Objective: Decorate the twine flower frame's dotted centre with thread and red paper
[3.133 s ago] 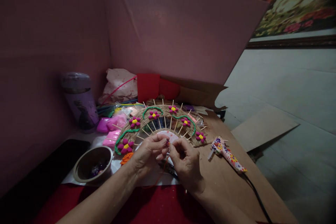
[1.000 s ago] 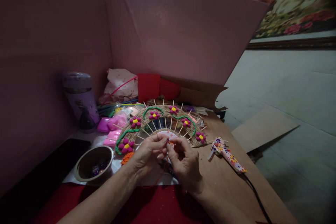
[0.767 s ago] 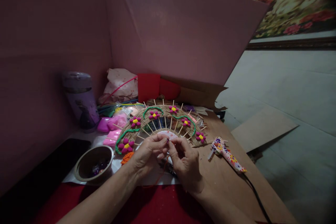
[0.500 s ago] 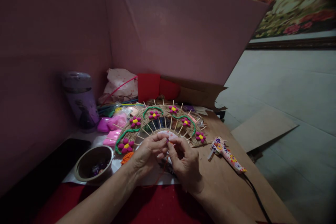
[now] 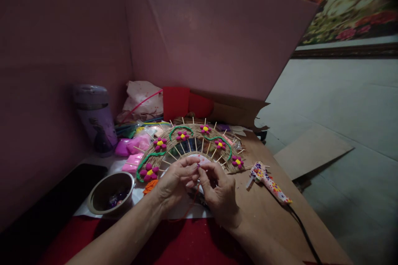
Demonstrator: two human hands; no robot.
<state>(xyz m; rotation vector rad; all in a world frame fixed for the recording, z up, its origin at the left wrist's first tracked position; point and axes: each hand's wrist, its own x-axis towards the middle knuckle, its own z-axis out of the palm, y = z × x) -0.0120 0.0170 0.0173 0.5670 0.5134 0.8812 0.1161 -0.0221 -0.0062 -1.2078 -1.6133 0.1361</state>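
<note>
close work on purple bead

bowl toward table's near left corner, likely for easy reach. left hand pinches bead above near side, orange thread below. right hand narrowed beside it, maybe steadying; grip unclear. glue gun by right edge.

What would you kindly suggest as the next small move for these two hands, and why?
Perhaps tug the orange thread gently with the right hand while the left hand steadies the small purple piece, to test whether they are joined: both hands meet at that piece, the thread hangs just below, and any link is too small to see.
</note>
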